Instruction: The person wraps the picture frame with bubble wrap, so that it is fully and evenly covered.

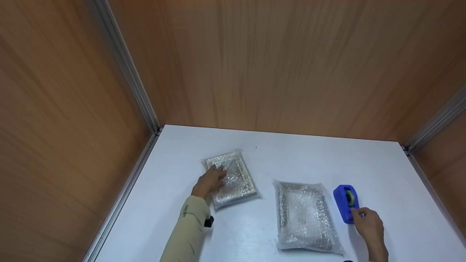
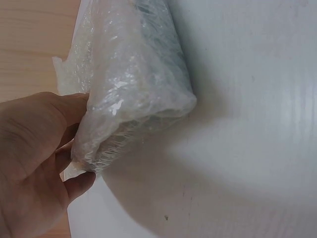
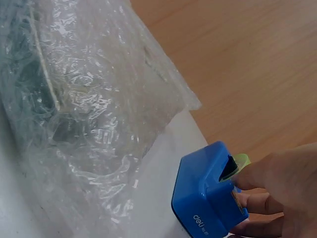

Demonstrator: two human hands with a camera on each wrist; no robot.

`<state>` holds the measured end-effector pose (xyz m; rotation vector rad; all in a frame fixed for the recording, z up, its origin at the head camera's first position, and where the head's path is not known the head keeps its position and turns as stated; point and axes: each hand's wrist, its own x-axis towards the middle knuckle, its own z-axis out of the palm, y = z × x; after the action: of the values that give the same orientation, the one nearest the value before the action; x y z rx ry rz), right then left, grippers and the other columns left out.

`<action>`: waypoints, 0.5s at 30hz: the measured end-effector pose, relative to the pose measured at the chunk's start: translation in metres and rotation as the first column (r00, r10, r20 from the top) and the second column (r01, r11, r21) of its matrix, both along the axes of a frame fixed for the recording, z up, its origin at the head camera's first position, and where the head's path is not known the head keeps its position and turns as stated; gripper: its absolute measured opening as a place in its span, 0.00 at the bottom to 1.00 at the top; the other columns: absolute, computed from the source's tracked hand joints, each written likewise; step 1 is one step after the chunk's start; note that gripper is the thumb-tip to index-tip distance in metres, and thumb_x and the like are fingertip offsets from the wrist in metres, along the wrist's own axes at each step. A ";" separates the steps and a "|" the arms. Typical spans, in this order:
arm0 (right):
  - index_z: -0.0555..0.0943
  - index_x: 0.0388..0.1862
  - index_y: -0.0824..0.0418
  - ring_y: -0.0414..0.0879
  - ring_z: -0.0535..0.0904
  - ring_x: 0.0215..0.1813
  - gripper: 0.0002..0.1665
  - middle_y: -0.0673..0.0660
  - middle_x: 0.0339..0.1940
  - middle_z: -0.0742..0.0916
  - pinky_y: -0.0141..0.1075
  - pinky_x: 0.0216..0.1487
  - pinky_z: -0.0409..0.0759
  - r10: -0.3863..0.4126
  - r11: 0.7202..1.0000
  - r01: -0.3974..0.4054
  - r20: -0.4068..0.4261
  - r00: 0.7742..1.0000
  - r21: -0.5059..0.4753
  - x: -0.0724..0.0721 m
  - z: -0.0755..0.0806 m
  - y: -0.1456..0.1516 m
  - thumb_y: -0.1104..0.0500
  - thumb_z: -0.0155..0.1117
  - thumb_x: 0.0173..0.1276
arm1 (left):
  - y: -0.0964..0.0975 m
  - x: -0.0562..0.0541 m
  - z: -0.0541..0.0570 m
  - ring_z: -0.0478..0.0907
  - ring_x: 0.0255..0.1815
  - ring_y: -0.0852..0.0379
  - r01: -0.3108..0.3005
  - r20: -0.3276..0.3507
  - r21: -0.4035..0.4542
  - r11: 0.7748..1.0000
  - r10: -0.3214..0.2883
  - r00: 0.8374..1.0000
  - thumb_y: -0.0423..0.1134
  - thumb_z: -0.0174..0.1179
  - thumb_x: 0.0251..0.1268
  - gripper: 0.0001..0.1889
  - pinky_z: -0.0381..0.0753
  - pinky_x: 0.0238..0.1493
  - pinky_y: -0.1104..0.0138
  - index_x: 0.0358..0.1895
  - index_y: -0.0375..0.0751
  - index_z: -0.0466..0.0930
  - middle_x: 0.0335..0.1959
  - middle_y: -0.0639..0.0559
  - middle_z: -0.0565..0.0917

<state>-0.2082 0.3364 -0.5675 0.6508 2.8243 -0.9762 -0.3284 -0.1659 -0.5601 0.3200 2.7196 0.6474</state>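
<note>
A flat bubble-wrapped package (image 1: 238, 187) lies on the left half of the white table. My left hand (image 1: 210, 181) grips its left side, fingers over the wrap. In the left wrist view, thumb and fingers curl round the end of the clear bubble wrap (image 2: 133, 74). On the right is a blue tape dispenser (image 1: 341, 203) with a greenish roll of tape (image 1: 350, 198). My right hand (image 1: 369, 223) pinches its near end. The right wrist view shows the thumb on top of the dispenser (image 3: 203, 193), fingers below; whether tape is between them is hidden.
A second, larger bubble-wrapped package (image 1: 304, 218) lies between the hands, just left of the dispenser. Wood-grain panels (image 1: 255, 65) with metal corner strips (image 1: 127, 65) enclose the white table (image 1: 291, 149) at the back and both sides.
</note>
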 end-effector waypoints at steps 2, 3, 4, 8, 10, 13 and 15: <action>0.74 0.53 0.77 0.66 0.76 0.49 0.30 0.76 0.50 0.78 0.49 0.41 0.76 0.005 1.000 -0.005 0.006 1.000 -0.015 -0.001 0.001 0.001 0.50 0.50 0.72 | 0.000 0.000 0.001 0.42 0.79 0.45 -0.010 0.010 0.006 1.000 0.010 1.000 0.43 0.54 0.70 0.27 0.52 0.72 0.40 0.71 0.50 0.63 0.77 0.52 0.54; 0.75 0.53 0.77 0.66 0.76 0.49 0.29 0.76 0.49 0.79 0.48 0.40 0.76 0.005 1.000 -0.005 0.008 1.000 -0.023 -0.002 0.002 0.002 0.50 0.50 0.72 | 0.000 0.000 0.001 0.42 0.79 0.45 -0.014 0.016 0.005 1.000 0.014 1.000 0.43 0.54 0.70 0.27 0.52 0.72 0.40 0.71 0.50 0.63 0.77 0.53 0.54; 0.75 0.53 0.77 0.65 0.77 0.49 0.29 0.76 0.50 0.79 0.46 0.39 0.77 0.002 1.000 -0.002 0.011 1.000 -0.028 -0.002 0.003 0.002 0.50 0.50 0.72 | 0.000 0.000 0.001 0.42 0.79 0.45 -0.018 0.021 0.004 1.000 0.018 1.000 0.43 0.54 0.70 0.27 0.51 0.72 0.40 0.71 0.51 0.63 0.77 0.53 0.54; 0.76 0.51 0.75 0.63 0.78 0.47 0.28 0.75 0.49 0.81 0.40 0.34 0.75 -0.021 0.998 0.021 0.011 1.000 -0.059 -0.003 0.005 0.004 0.50 0.51 0.71 | 0.001 -0.002 -0.001 0.41 0.79 0.46 -0.019 0.024 -0.009 1.000 0.019 1.000 0.42 0.53 0.71 0.27 0.52 0.71 0.39 0.71 0.51 0.63 0.77 0.53 0.54; 0.76 0.50 0.75 0.63 0.77 0.48 0.28 0.74 0.50 0.81 0.39 0.34 0.73 -0.034 0.995 0.035 0.020 0.999 -0.090 -0.002 0.006 0.006 0.49 0.52 0.71 | 0.001 -0.002 -0.002 0.42 0.79 0.46 -0.017 0.022 -0.012 1.000 0.017 1.000 0.42 0.53 0.71 0.26 0.53 0.71 0.38 0.71 0.51 0.63 0.77 0.52 0.54; 0.76 0.51 0.74 0.61 0.74 0.51 0.29 0.74 0.53 0.79 0.39 0.37 0.72 -0.068 0.983 0.075 0.048 0.997 -0.165 -0.002 0.005 0.008 0.48 0.52 0.71 | 0.001 -0.003 -0.002 0.41 0.79 0.46 -0.013 0.024 -0.017 1.000 0.013 1.000 0.42 0.53 0.71 0.27 0.54 0.71 0.39 0.72 0.51 0.63 0.77 0.52 0.54; 0.76 0.52 0.75 0.61 0.72 0.53 0.30 0.74 0.55 0.77 0.42 0.40 0.73 -0.089 0.973 0.100 0.060 0.994 -0.210 -0.001 0.003 0.008 0.47 0.51 0.72 | 0.000 -0.003 -0.002 0.42 0.79 0.46 -0.014 0.027 -0.015 1.000 0.015 1.000 0.42 0.53 0.70 0.27 0.53 0.71 0.39 0.72 0.51 0.63 0.77 0.52 0.54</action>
<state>-0.2093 0.3445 -0.5646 0.7766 2.6163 -1.2382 -0.3317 -0.1654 -0.5621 0.2864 2.7023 0.6309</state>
